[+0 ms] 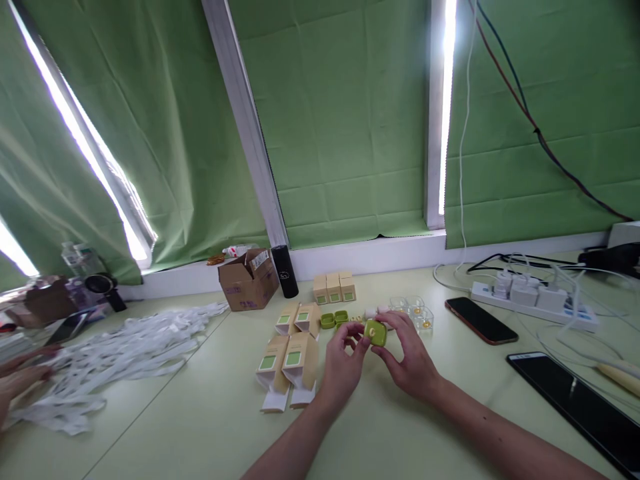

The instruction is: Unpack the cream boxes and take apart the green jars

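Note:
My left hand (345,357) and my right hand (410,360) hold a small green rounded-square case (375,333) between their fingertips, above the table. A pale curved piece or mark shows on its face. Just behind my left hand sits an open green case (334,319) with two halves. Tiny pale pieces (355,319) lie beside it. Beyond my right hand are several clear round containers (424,319) with small yellowish contents. Left of my hands, several open kraft boxes (300,353) with green-and-white labels stand in two rows.
Closed kraft boxes (334,288), a black cylinder (285,271) and a cardboard carton (249,280) stand at the back. Two phones (481,321) and a power strip (535,303) with cables lie right. At far left, another person's hands (23,380) touch white strips (130,353).

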